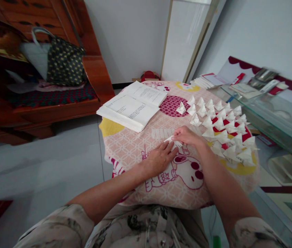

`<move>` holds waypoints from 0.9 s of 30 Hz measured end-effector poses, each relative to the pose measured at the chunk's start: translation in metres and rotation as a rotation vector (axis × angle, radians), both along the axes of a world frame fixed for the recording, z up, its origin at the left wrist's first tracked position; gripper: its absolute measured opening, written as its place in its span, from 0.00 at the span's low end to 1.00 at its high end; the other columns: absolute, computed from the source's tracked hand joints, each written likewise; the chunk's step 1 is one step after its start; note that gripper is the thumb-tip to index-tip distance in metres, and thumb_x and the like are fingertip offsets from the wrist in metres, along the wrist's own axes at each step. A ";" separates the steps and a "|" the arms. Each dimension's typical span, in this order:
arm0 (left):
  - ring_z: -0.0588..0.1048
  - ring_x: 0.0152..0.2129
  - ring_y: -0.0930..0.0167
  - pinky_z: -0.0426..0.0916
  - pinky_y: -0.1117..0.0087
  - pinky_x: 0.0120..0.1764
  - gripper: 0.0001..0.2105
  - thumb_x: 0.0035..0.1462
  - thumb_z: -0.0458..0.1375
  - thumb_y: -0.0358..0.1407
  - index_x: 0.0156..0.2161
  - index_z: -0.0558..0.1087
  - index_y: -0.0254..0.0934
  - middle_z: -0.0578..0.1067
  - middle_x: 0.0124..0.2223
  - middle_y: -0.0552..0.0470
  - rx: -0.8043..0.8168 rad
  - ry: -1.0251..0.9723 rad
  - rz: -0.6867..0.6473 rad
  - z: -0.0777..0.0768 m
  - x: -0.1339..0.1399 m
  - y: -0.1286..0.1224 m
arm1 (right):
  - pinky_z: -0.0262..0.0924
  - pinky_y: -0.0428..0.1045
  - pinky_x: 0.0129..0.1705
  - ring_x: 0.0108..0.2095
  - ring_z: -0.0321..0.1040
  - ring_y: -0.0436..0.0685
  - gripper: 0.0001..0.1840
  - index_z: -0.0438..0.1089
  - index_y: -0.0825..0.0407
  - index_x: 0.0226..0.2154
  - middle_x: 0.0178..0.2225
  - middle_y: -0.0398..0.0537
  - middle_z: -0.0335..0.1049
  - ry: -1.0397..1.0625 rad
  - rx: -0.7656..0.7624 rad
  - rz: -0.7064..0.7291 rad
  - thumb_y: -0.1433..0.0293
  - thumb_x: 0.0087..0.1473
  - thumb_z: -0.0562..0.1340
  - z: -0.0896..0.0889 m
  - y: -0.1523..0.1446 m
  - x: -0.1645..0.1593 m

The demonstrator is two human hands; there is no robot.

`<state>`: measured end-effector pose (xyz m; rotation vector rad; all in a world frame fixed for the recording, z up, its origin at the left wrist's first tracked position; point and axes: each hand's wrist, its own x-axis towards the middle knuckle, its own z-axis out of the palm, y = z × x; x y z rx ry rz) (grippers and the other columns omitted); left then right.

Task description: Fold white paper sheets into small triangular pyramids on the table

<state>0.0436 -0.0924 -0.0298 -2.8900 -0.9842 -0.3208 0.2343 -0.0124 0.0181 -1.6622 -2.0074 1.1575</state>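
A small piece of folded white paper (pixel 178 143) lies on the patterned tablecloth (pixel 132 151) in front of me. My left hand (pixel 161 157) rests flat on it with the fingers stretched out, pressing its near edge. With thumb and fingers pinched together, my right hand (pixel 185 135) grips the paper's far side. Just right of that hand stand several folded paper shapes (pixel 222 136) with pointed tips, set out in rows. An open book (pixel 128 109) with white pages lies farther off to the left.
A glass-topped counter (pixel 272 113) runs along the right, with metal containers (pixel 266 74) and a red marker (pixel 238 79) on it. A stack of papers (pixel 204 82) lies by the table's far right edge. At the left, a wooden bench (pixel 58 109) bears a patterned bag (pixel 65 62).
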 end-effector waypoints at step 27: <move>0.60 0.65 0.55 0.57 0.52 0.64 0.27 0.67 0.51 0.46 0.65 0.60 0.34 0.60 0.68 0.34 -0.099 -0.054 0.056 0.006 -0.001 -0.014 | 0.56 0.46 0.30 0.25 0.65 0.51 0.05 0.77 0.55 0.23 0.22 0.45 0.74 -0.019 0.373 0.025 0.74 0.45 0.64 -0.023 -0.006 -0.004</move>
